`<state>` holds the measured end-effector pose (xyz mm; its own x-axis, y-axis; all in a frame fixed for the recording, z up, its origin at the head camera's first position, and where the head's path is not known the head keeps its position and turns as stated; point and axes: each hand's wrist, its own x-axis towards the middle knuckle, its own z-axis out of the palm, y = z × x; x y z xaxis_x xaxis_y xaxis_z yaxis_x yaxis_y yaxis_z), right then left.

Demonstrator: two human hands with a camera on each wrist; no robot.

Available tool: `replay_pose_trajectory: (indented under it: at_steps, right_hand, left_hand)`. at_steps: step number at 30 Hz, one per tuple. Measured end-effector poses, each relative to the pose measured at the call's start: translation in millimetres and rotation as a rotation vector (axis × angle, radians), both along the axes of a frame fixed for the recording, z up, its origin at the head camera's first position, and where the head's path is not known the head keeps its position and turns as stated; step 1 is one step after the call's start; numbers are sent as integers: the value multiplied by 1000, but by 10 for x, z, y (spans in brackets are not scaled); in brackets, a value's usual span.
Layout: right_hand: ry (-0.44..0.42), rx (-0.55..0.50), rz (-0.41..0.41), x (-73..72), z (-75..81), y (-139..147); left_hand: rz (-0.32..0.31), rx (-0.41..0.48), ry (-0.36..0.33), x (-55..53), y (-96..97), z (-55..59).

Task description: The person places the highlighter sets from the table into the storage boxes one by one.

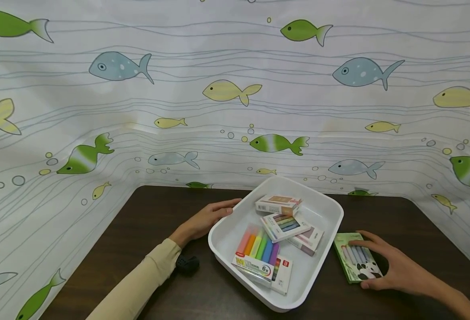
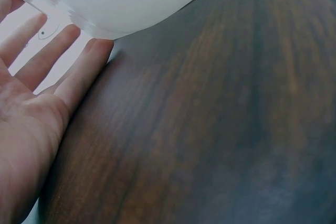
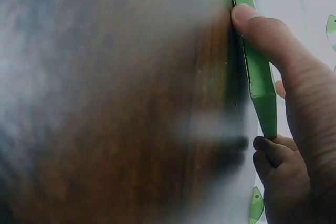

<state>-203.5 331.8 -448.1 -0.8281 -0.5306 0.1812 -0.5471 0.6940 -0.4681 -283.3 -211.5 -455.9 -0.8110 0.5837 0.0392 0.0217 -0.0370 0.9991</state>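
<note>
A white plastic bin (image 1: 235,233) stands on the dark table, holding several small boxes. My left hand (image 1: 204,221) lies along the bin's left side, its fingers mostly straight. In the left wrist view the fingers (image 2: 86,66) reach to the outer wall of the bin (image 2: 131,3). To the right of the bin, my right hand (image 1: 399,266) grips a green panda-printed box of coloured sticks (image 1: 351,258) by its edges. The right wrist view shows the thumb on one side of the green box (image 3: 260,72) and fingertips at its lower end.
Inside the bin are a clear pack of highlighters (image 1: 259,251), a white box with a colour-striped window (image 1: 284,227) and several other cartons. A small black object (image 1: 187,265) lies beside the left wrist. Fish-printed sheeting (image 1: 226,120) walls the table's back and sides.
</note>
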Motion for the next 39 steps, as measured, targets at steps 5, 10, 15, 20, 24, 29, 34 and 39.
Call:
replay_pose_trajectory:
  at_steps: [5, 10, 15, 20, 24, 29, 34, 39]
  right_hand:
    - [30, -22, -12, 25, -9, 1]
    - [109, -31, -31, 88, -16, 37]
    - [136, -23, -35, 183, 55, 80]
    - [181, 17, -23, 234, 181, 95]
    - [183, 9, -37, 269, 260, 126]
    - [149, -36, -97, 299, 332, 204]
    - [123, -97, -94, 293, 446, 246]
    - [117, -122, -78, 278, 592, 202]
  left_hand:
    - [-3, -3, 8, -20, -8, -18]
    - [0, -4, 6, -24, -7, -24]
    - [-5, -2, 4, -12, -12, -44]
    - [-4, 7, 3, -10, -20, -31]
    - [0, 4, -7, -39, -23, -12]
    - [4, -18, 15, -70, -23, 32]
    - [0, -24, 17, -69, -20, 39]
    - [5, -18, 7, -27, -3, 25]
